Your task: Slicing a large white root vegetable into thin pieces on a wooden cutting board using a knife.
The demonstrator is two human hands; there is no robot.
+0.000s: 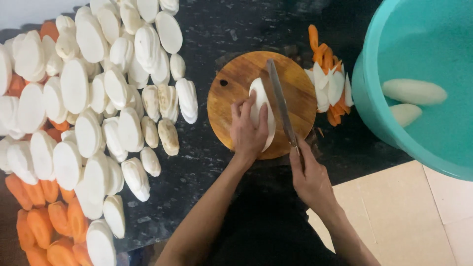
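Observation:
A round wooden cutting board [231, 98] lies on a dark stone counter. On it rests a peeled white root vegetable [259, 93], partly sliced. My left hand [248, 130] presses down on its near end, fingers curled over the slices. In my right hand [310, 177] is the handle of a long knife [278, 98], whose blade runs along the vegetable's right side, pointing away from me.
A large heap of white slices [93, 98] covers the counter's left, with orange carrot slices [44, 226] at its near edge. White and orange trimmings [329, 86] lie right of the board. A teal tub [419, 83] of water holding two peeled roots stands at right.

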